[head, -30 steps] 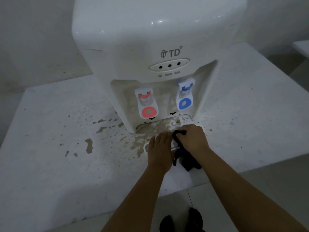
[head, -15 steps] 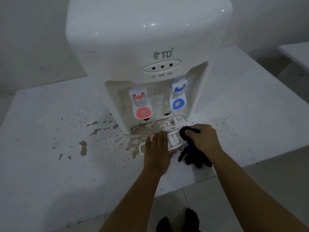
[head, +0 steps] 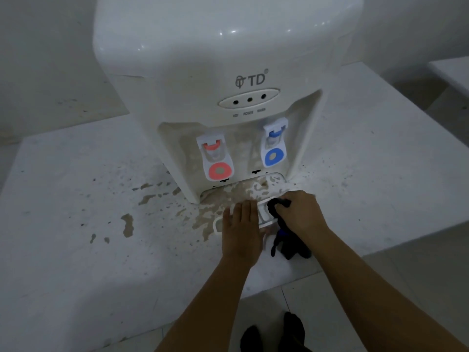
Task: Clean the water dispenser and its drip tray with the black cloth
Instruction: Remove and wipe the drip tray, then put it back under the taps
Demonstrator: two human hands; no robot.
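Two hands are working at the foot of a white water dispenser (head: 225,80) standing on a pale worktop (head: 76,250). A person's left hand (head: 241,231), its fingers straight and together, is pressing flat on the drip tray (head: 264,215), which is sitting pulled out on the worktop just in front of the dispenser's base. The right hand (head: 300,215) is gripping a bunched black cloth (head: 289,246) and is holding its upper end against the right part of the tray, while the loose end is hanging down toward the near edge of the worktop.

By the look of things the cleaning is only getting under way. Brown stains are covering the recess behind the red tap (head: 217,158) and the blue tap (head: 274,144), the empty slot where the tray belongs is looking mottled with the same grime, and brown splashes (head: 128,224) are spreading over the worktop to the left. The upper housing is looking fairly white. Most of the tray is hidden under the two hands, so how clean it is cannot be told; the recess, the taps and the slot appear untouched.
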